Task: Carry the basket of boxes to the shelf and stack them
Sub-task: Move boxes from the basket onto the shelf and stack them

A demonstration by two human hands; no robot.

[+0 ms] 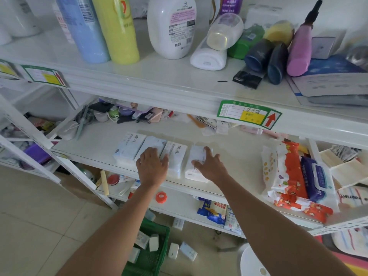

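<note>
Lying in a row at frame centre on the middle shelf (229, 156), four white boxes (130, 147) sit side by side; left hand (152, 166) flat on the second, right hand (209, 165) loosely cupping the fourth. Green basket (157, 253) stands below on the floor.

Glossy shelf (235, 148); plastic-wrapped packs (130, 146), prob.

At frame centre, the tissue packs (151, 154) are white with pale blue print. The shelf (179, 84) is glossy white, its price label (249, 114) green-bordered with a yellow patch and red arrow. At upper left stand a light blue bottle (87, 30) and a yellow bottle (117, 30). The basket (153, 255) at the bottom is green. At right lies a red-and-white patterned pack (286, 172).
</note>
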